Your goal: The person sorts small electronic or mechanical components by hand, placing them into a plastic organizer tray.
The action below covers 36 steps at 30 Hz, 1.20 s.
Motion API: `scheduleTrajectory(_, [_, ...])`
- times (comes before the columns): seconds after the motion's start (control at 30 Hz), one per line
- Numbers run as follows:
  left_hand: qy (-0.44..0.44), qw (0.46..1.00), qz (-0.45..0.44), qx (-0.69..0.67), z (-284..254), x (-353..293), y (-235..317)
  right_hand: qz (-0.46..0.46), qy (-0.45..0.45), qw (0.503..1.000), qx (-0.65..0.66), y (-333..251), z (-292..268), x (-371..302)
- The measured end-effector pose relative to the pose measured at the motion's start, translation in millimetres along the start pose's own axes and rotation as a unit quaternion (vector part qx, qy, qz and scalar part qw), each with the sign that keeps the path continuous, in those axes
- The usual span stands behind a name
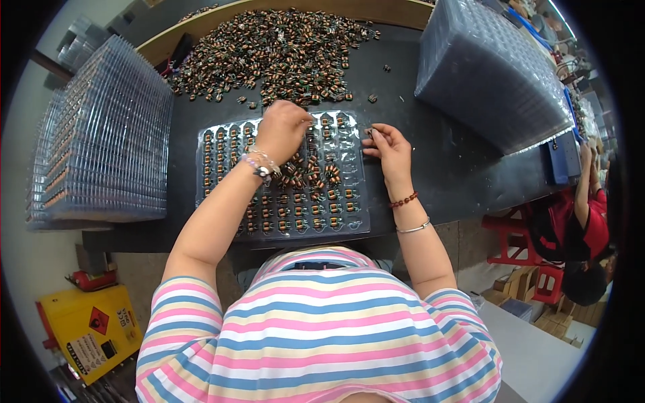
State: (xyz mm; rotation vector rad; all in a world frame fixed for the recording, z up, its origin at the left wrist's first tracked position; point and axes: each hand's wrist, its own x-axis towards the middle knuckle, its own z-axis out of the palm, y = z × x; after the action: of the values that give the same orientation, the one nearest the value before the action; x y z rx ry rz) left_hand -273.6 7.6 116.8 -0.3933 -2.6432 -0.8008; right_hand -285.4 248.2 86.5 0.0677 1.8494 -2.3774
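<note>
A clear plastic tray (pixel 365 201) of small pockets lies on the dark table in front of me. Copper-wound coils fill many pockets, and a loose heap of coils (pixel 295 176) rests on its middle. My left hand (pixel 283 131) is over the tray's far part, fingers pinched together at a pocket row; what they hold, if anything, is hidden. Just off the tray's right edge, my right hand (pixel 391 153) pinches a small dark coil (pixel 369 133) between thumb and fingers. Some pockets on the right side hold no coil.
Beyond the tray spreads a big pile of coils (pixel 269 50) against a wooden ledge (pixel 386 12). Tall stacks of clear trays stand left (pixel 127 134) and right (pixel 487 74). A yellow box (pixel 91 332) sits low at left. Another person (pixel 578 221) in red is at far right near red stools (pixel 510 235).
</note>
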Motion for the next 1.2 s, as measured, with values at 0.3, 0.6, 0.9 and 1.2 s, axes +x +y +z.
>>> scheduleTrajectory(0.3, [-0.017, 0.994, 0.037, 0.101, 14.6, -27.8, 12.3, -0.046, -0.022, 0.999, -0.019, -1.8, 12.7, 1.3])
scheduleTrajectory(0.6, [-0.001, 0.996, -0.026, 0.086, 19.9, -20.5, 12.4, -0.058, -0.034, 0.998, 0.008, 2.5, 13.5, 4.4])
scheduleTrajectory(0.9, [0.004, 0.995, -0.078, 0.064, 24.9, -9.7, 7.8, -0.030, -0.059, 0.997, -0.038, 8.2, 10.6, 8.7])
scheduleTrajectory(1.2, [-0.016, 0.990, -0.083, 0.114, -13.0, -19.9, -15.8, -0.260, -0.068, 0.844, -0.464, -7.3, 24.6, 5.8])
